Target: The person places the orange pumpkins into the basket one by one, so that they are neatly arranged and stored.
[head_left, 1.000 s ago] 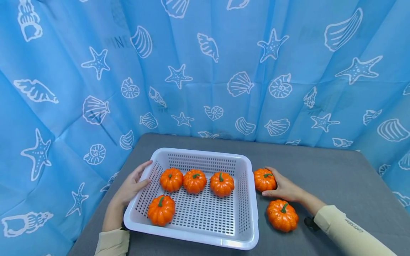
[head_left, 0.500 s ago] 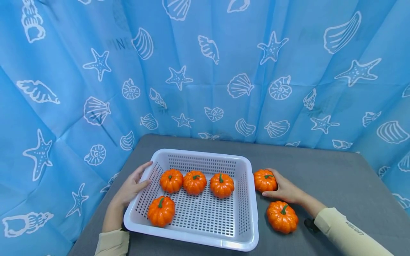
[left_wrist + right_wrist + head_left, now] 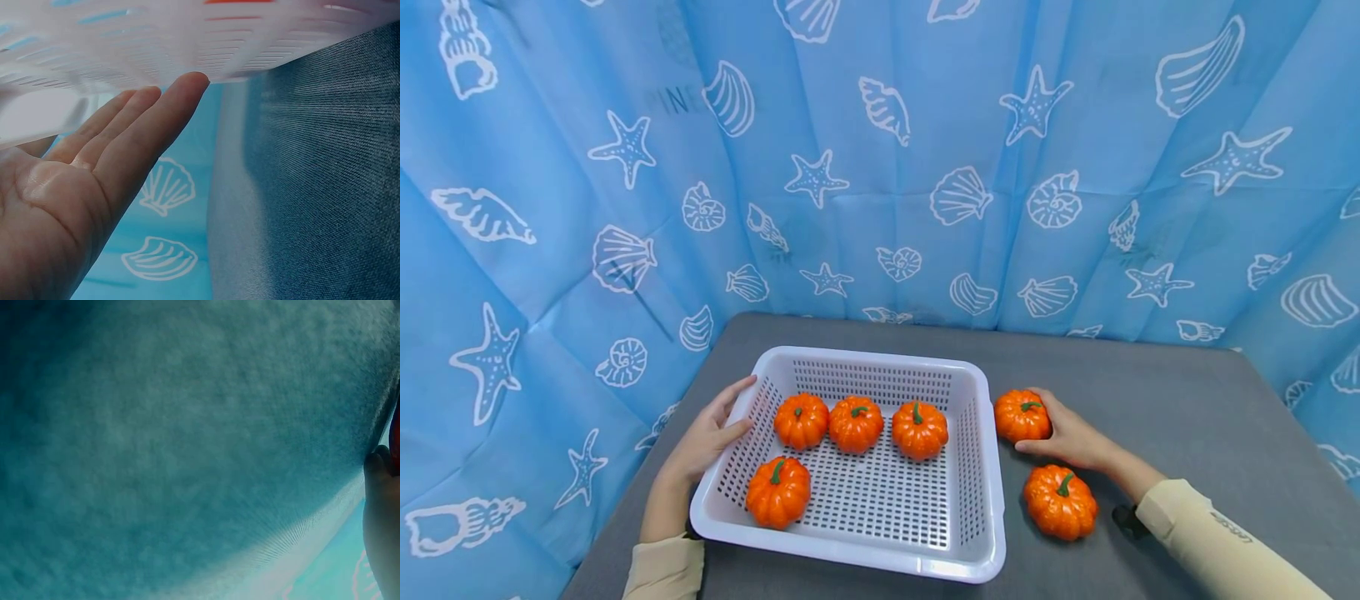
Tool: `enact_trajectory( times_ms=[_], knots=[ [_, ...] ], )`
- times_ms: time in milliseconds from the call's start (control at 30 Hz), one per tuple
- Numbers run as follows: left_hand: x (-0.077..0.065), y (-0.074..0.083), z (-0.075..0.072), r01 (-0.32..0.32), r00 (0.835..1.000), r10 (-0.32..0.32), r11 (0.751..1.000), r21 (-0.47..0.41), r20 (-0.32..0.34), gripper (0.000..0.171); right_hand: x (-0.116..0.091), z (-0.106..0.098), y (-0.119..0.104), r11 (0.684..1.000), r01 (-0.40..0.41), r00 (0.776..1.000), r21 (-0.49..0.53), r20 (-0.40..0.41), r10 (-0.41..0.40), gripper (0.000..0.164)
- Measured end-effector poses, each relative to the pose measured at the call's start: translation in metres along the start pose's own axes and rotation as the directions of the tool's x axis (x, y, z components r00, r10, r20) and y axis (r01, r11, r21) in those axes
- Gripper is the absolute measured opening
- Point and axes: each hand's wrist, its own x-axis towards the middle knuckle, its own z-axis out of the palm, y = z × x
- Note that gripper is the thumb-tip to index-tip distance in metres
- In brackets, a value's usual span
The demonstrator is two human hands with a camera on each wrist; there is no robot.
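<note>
In the head view, my left hand rests at the left rim of a white perforated plastic basket. The left wrist view shows its fingers fairly straight against the basket's outer wall, thumb mostly hidden. To the right of the basket, my right hand holds an orange toy pumpkin with a green stem, thumb on the near side and fingers behind it. A second pumpkin lies nearer, just below that hand. The right wrist view catches only a sliver of the hand and the pumpkin.
Inside the basket, three pumpkins line the back, among them a middle pumpkin, and another pumpkin sits front left. A dark grey cloth covers the table. Behind it hangs a blue curtain with white shell prints.
My right hand and its pumpkin have shifted slightly right and away from the basket wall. The left hand and basket look unchanged; the head view has tilted slightly.
</note>
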Motion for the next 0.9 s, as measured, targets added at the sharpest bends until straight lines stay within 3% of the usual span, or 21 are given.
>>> enact_trajectory(
  times_ms=[533,900],
  knots=[
    [0.0,-0.001,0.0,0.013,1.0,-0.013,1.0,-0.001,0.007,0.065,-0.004,-0.013,-0.006,1.0,0.006,0.995,0.01,-0.1,-0.005,0.087],
    [0.001,0.0,-0.001,0.005,1.0,-0.005,1.0,-0.021,0.021,0.066,0.008,-0.045,-0.032,1.0,-0.005,0.987,0.029,-0.162,0.01,0.089]
  ],
)
